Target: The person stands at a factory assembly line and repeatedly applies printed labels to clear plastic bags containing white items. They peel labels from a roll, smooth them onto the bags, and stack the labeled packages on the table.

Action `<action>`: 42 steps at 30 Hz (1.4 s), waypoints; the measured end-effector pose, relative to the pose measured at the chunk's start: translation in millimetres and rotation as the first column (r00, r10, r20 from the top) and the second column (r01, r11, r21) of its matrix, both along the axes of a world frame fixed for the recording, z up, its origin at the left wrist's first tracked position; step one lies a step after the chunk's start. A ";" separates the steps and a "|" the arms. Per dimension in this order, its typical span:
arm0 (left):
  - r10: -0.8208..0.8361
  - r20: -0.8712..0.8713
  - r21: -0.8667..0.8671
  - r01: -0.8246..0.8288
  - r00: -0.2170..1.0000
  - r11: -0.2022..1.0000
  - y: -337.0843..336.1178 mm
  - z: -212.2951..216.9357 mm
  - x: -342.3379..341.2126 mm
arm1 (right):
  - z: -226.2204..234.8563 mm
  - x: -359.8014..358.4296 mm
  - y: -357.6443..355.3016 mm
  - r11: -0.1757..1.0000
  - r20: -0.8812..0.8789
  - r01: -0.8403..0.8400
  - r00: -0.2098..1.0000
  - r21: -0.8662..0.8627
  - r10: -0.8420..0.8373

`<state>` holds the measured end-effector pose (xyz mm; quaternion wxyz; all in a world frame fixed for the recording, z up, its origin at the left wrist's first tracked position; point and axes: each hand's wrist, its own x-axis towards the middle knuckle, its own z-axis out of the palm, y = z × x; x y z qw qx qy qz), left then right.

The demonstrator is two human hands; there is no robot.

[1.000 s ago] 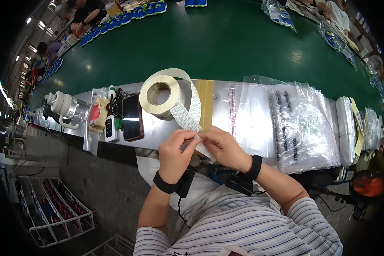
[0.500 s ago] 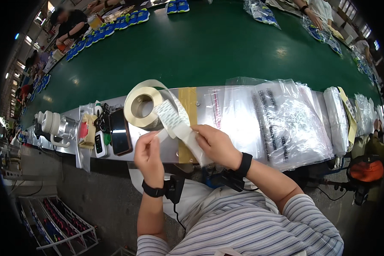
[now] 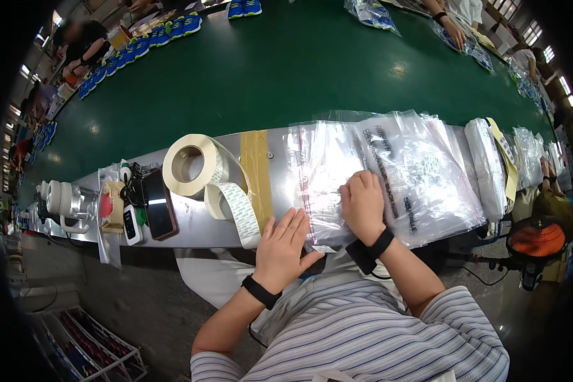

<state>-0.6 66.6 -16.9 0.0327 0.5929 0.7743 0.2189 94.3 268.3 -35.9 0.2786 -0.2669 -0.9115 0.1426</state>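
Observation:
My left hand (image 3: 281, 253) lies with its fingers stretched out at the left edge of a flat clear plastic bag (image 3: 328, 153), thumb toward the near edge. A small white label (image 3: 325, 249) shows by that thumb. My right hand (image 3: 364, 207) rests on the bags with its fingers curled; whatever is under them is hidden. Right of it, a pile of printed clear bags (image 3: 420, 172) spreads over the metal ledge. To the left, a roll of labels (image 3: 194, 164) stands with its loose printed strip (image 3: 240, 213) curling toward me.
Left of the roll lie a phone (image 3: 159, 204), a small white device (image 3: 132, 224) and a clear jug (image 3: 76, 204). Brown tape (image 3: 255, 172) crosses the ledge. Beyond is a green belt (image 3: 261, 76) with blue shoes (image 3: 153, 38); an orange fan (image 3: 537, 240) stands at right.
Both hands have left the label strip and moved right onto the clear bags. The strip now hangs from the roll onto the ledge. My left fingers have straightened.

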 end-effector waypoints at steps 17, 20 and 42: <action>0.065 0.951 -0.107 -0.126 -0.301 0.986 135.2 2.8 -6.8 | 47.1 38.4 39.3 0.522 -0.383 -0.234 0.902 -0.820 -0.199; 0.077 0.982 -0.078 0.003 -0.170 0.997 143.1 -7.6 -1.5 | 53.6 35.8 42.8 0.537 -0.319 -0.363 0.931 -0.761 0.178; -0.162 0.899 -0.028 -0.421 -0.408 0.907 37.5 9.3 -12.8 | 99.9 106.8 86.7 0.913 -0.166 0.342 0.909 -0.224 -0.382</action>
